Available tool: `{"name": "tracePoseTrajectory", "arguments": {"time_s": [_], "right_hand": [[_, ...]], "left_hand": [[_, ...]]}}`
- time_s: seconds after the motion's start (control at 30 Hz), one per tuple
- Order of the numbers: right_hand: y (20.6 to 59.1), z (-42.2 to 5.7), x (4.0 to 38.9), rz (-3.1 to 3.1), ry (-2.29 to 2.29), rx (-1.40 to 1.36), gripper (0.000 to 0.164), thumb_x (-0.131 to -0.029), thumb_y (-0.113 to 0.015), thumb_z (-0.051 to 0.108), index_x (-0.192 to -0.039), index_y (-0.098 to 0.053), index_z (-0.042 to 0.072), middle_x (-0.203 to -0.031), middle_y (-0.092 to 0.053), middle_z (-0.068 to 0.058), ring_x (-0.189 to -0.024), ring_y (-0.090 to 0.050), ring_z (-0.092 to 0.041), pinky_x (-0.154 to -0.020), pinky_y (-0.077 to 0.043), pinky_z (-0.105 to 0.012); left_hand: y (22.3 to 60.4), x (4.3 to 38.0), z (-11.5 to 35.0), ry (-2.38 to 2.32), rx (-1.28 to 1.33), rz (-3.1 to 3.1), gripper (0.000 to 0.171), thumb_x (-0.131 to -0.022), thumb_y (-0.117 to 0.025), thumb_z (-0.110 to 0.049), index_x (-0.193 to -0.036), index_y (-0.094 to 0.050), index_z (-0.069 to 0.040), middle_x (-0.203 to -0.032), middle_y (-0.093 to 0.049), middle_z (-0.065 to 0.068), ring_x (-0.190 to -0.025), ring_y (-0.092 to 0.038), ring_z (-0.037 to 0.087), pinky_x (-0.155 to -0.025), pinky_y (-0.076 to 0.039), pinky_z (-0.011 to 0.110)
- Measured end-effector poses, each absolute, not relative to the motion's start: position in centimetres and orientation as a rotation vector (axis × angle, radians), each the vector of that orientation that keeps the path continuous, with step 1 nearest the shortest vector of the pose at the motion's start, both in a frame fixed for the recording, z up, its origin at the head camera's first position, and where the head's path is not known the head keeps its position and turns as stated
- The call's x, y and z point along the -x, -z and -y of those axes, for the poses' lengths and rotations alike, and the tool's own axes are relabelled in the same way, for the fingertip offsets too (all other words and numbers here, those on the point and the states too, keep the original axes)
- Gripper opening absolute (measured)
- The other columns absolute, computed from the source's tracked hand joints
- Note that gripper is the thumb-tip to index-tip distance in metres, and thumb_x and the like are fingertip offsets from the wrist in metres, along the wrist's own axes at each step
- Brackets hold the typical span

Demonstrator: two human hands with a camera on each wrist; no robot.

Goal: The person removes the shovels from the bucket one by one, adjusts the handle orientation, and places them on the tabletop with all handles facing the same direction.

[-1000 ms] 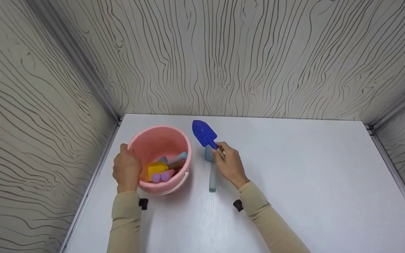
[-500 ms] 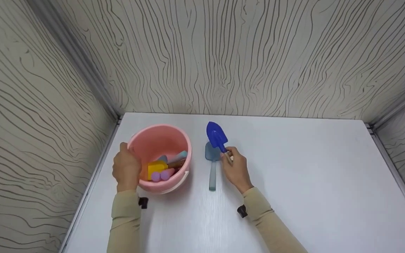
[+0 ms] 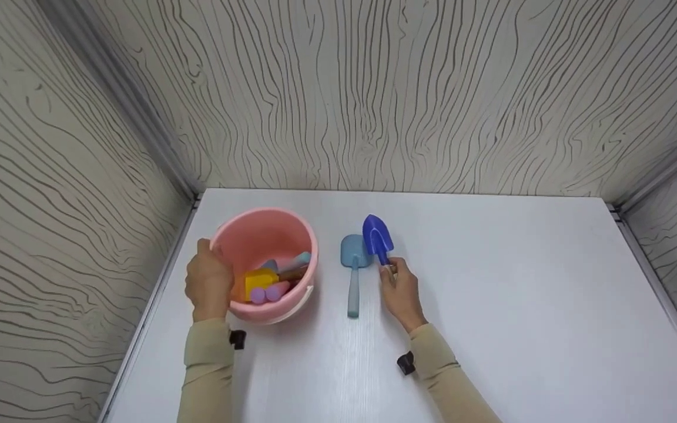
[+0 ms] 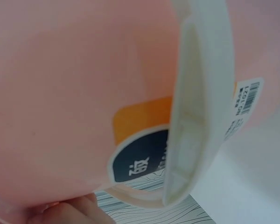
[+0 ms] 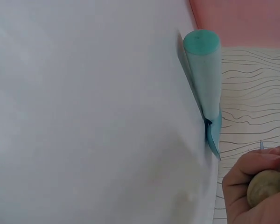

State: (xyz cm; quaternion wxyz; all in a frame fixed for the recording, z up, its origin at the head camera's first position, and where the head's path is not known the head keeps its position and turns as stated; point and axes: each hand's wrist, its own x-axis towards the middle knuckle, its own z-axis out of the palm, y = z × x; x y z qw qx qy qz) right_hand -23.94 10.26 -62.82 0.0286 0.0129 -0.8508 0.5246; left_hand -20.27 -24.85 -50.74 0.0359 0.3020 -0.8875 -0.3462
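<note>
My left hand [image 3: 209,285] grips the left rim of a pink bucket [image 3: 265,220], which leans toward me with its mouth showing. Inside lie a yellow shovel [image 3: 260,282], pieces with round purple ends [image 3: 258,295] and a light blue handle [image 3: 300,260]. In my right hand [image 3: 403,294] is a dark blue toy trowel [image 3: 377,236], held by its handle with the blade pointing away from me. The round end of that handle [image 5: 266,188] shows between the fingers in the right wrist view. Just left of it a light blue shovel [image 3: 354,288] lies on the table.
The white table [image 3: 520,294] is bordered by patterned walls [image 3: 374,100] at the back and sides. A white bucket handle [image 4: 203,93] hangs down along the bucket's side, near a printed label [image 4: 142,140].
My right hand has moved the blue trowel rightward and a little closer to me, off the light blue shovel, which now shows whole. The left hand stays on the bucket.
</note>
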Motion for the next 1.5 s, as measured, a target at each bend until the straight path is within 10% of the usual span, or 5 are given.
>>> {"name": "tracePoseTrajectory", "arguments": {"time_s": [1.5], "right_hand": [[63.2,-10.6,23.8,2.562,-2.180,0.333,0.034,-0.115,-0.040,0.011,-0.141,-0.041,-0.012,-0.094,-0.058,-0.010,-0.071,-0.055,-0.011,-0.059,-0.047,-0.021]], "left_hand": [[50.9,20.6,24.9,1.017,-0.949,2.751,0.036,-0.117,-0.037,-0.028,-0.141,-0.046,-0.004,-0.121,-0.067,0.028,-0.091,-0.068,0.044,-0.082,-0.060,0.062]]}}
